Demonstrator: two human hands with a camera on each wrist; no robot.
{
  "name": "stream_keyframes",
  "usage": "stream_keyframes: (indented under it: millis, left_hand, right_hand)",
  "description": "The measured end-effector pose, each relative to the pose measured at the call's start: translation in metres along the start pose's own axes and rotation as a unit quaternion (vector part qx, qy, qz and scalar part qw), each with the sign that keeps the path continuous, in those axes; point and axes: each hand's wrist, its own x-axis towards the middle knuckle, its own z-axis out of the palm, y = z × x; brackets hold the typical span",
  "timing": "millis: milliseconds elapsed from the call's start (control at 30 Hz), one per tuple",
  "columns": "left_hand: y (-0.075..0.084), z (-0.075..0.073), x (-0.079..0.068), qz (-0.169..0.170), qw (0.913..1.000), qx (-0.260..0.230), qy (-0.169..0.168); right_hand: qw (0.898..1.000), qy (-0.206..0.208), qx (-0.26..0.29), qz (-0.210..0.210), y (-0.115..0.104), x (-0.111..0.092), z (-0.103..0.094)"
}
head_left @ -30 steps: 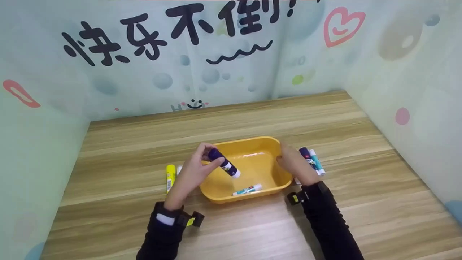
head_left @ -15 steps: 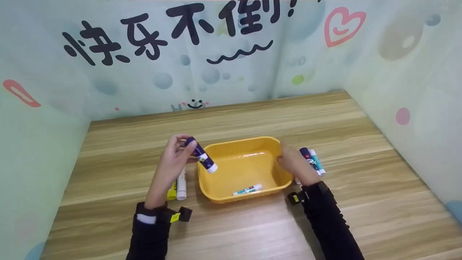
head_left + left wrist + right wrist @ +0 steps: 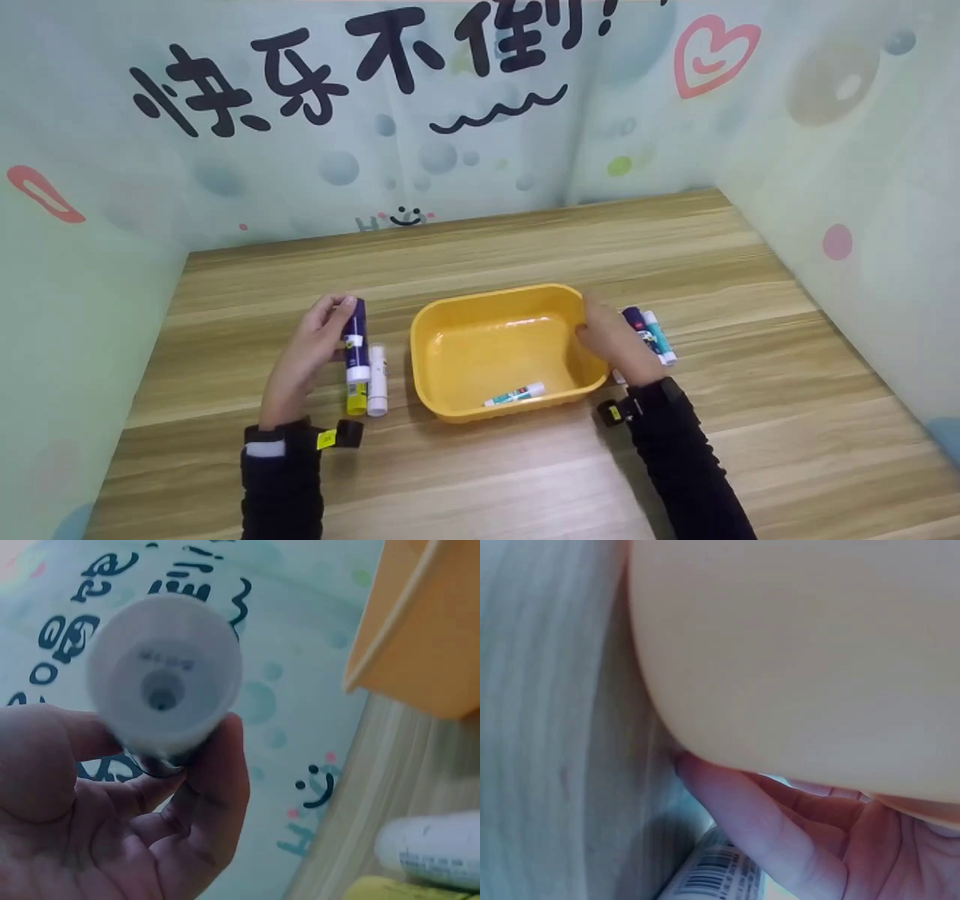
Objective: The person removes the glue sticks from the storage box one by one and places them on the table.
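My left hand (image 3: pixel 309 346) pinches a dark blue glue stick (image 3: pixel 355 337) near its upper end. The stick hangs almost upright, its white end down, overlapping a yellow glue stick (image 3: pixel 356 403) in the head view. The left wrist view looks straight into the hollow white end (image 3: pixel 161 675) of the held stick. My right hand (image 3: pixel 619 341) grips the right end of a yellow plastic basin (image 3: pixel 465 352); in the right wrist view its fingers (image 3: pixel 757 821) lie against the basin wall. A small teal and white glue stick (image 3: pixel 514 394) lies inside the basin near the front wall.
A white glue stick (image 3: pixel 377 382) lies between the yellow one and the basin. Right of the basin, partly behind my right hand, lie a dark blue glue stick (image 3: pixel 634 319) and a teal one (image 3: pixel 657 334). Printed cloth walls (image 3: pixel 480 165) border the wooden table (image 3: pixel 480 480).
My left hand has carried the dark blue glue stick left out of the basin, over to the yellow and white sticks, turning it more upright. The right hand and basin stay put.
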Motion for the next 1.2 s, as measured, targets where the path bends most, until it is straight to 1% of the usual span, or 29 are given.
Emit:
stream_keyframes:
  millis: [133,267,333,367,467,600,667,733,833,933,1067,1200]
  left_hand:
    - [-0.010,-0.008,0.005,-0.034,0.9994,0.009,-0.008]
    - [-0.021,-0.014,0.008,-0.046,0.9987,0.005,-0.024]
    - [-0.025,-0.017,0.009,-0.054,0.9981,0.001,-0.029]
    - [-0.028,-0.019,0.009,-0.057,0.9978,0.007,-0.033]
    - [-0.033,-0.025,0.009,-0.073,0.9967,0.023,-0.030]
    - [-0.038,-0.030,0.009,-0.102,0.9937,0.039,-0.025]
    - [-0.039,-0.030,0.009,-0.113,0.9916,0.059,-0.026]
    - [-0.041,-0.030,0.008,-0.118,0.9884,0.093,-0.021]
    - [-0.044,-0.029,0.008,-0.120,0.9816,0.148,-0.011]
    - [-0.046,-0.029,0.007,-0.124,0.9742,0.189,-0.003]
    - [-0.044,-0.029,0.007,-0.136,0.9680,0.211,0.007]
    - [-0.043,-0.027,0.009,-0.146,0.9673,0.207,0.011]
  right_hand:
    - [1.000,-0.008,-0.004,0.010,0.000,0.000,-0.001]
    - [1.000,-0.014,-0.011,0.016,-0.001,0.001,-0.001]
    - [1.000,-0.013,-0.010,0.012,-0.001,0.001,-0.001]
    - [1.000,-0.012,-0.008,0.011,0.000,0.001,-0.001]
    - [1.000,-0.010,0.002,0.011,0.000,0.001,-0.001]
    - [1.000,-0.009,0.010,0.010,0.001,0.001,0.000]
    - [1.000,-0.005,0.006,0.007,0.001,0.001,-0.001]
    - [1.000,-0.001,0.000,0.004,0.001,0.000,-0.001]
    - [1.000,0.001,-0.009,0.002,0.000,-0.001,-0.001]
    - [1.000,-0.006,-0.007,0.006,-0.001,0.000,-0.001]
    - [1.000,-0.013,0.001,0.014,-0.001,0.001,-0.001]
    - [1.000,-0.016,0.004,0.023,-0.001,0.001,0.000]
